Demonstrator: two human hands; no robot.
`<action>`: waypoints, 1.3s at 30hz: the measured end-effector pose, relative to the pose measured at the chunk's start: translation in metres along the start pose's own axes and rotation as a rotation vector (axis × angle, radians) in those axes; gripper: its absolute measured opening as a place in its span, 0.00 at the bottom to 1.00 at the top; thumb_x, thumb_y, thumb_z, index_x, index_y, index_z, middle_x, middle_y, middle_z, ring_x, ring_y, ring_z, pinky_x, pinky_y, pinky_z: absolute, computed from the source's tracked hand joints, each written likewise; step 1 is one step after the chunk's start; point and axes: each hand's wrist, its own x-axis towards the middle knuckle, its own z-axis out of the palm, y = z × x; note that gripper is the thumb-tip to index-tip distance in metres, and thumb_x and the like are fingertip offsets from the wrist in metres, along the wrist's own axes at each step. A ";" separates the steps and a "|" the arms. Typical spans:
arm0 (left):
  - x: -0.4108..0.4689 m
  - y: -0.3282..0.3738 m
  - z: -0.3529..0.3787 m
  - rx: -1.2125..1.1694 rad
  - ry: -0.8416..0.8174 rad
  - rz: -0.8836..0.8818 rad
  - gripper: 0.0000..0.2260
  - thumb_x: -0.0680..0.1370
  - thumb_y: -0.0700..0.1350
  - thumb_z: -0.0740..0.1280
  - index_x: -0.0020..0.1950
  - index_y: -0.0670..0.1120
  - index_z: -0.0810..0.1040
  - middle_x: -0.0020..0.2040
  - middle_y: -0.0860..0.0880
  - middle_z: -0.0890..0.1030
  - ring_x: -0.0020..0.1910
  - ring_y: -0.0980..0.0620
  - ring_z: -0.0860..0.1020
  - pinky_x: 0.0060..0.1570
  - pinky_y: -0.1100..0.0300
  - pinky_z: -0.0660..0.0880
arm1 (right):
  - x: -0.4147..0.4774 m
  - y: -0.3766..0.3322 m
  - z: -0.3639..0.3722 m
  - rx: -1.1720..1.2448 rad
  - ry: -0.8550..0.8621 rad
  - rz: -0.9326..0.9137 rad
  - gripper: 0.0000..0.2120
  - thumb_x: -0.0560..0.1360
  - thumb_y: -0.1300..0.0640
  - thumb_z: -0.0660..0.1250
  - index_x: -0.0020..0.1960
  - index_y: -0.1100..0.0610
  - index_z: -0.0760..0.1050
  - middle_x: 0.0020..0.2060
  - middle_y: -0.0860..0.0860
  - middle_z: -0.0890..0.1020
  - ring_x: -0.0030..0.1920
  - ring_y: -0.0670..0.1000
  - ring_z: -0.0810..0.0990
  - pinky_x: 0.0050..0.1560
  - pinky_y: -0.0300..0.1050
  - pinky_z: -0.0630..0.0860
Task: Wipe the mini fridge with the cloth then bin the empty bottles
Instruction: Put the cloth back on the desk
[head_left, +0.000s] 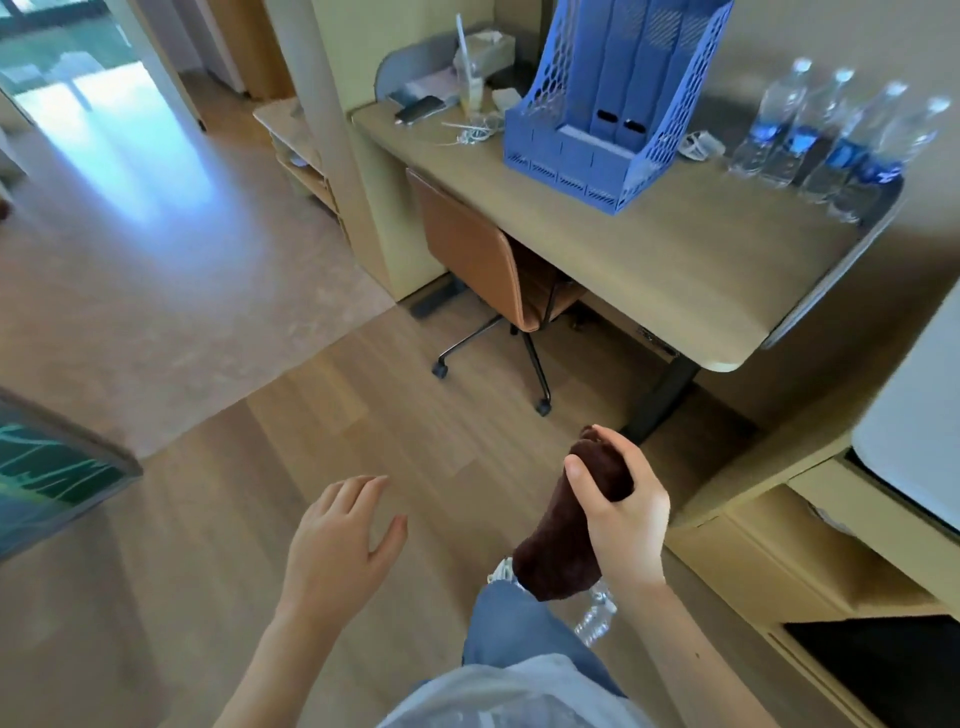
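Note:
My right hand (621, 512) is shut on a dark brown cloth (563, 540), which hangs down from my fist above the wooden floor. My left hand (340, 535) floats beside it, fingers spread, holding nothing. Several clear water bottles with blue labels (831, 140) stand in a row at the far right of the desk (675, 260). Another clear plastic bottle (597, 616) lies on the floor by my foot, partly hidden behind the cloth. A white appliance (919, 415), likely the mini fridge, sits at the right edge on a low wooden cabinet (779, 545).
A blue file rack (608, 109) stands on the desk, with a phone (418, 109), cables and a plastic cup behind it. A brown swivel chair (483, 275) is tucked under the desk. A framed picture (47, 473) leans at the left. Bare floor stretches to the left.

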 end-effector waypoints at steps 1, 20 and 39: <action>0.027 0.005 -0.001 0.006 -0.021 0.025 0.23 0.76 0.58 0.59 0.62 0.45 0.79 0.56 0.50 0.80 0.57 0.47 0.77 0.55 0.52 0.74 | 0.021 -0.002 0.002 -0.004 0.018 0.004 0.18 0.73 0.56 0.75 0.62 0.47 0.78 0.51 0.34 0.80 0.54 0.31 0.77 0.52 0.24 0.73; 0.424 0.074 0.070 -0.021 -0.219 0.431 0.23 0.77 0.60 0.56 0.62 0.49 0.78 0.57 0.56 0.80 0.56 0.52 0.77 0.54 0.56 0.74 | 0.313 0.004 0.045 0.027 0.388 0.140 0.17 0.73 0.60 0.76 0.61 0.53 0.80 0.51 0.38 0.82 0.50 0.32 0.79 0.46 0.22 0.72; 0.710 0.154 0.117 -0.070 -0.391 0.850 0.22 0.77 0.57 0.56 0.59 0.46 0.79 0.54 0.52 0.80 0.52 0.50 0.79 0.44 0.55 0.77 | 0.544 0.019 0.099 0.157 0.745 0.398 0.08 0.75 0.59 0.73 0.53 0.52 0.83 0.46 0.45 0.86 0.48 0.41 0.83 0.56 0.44 0.79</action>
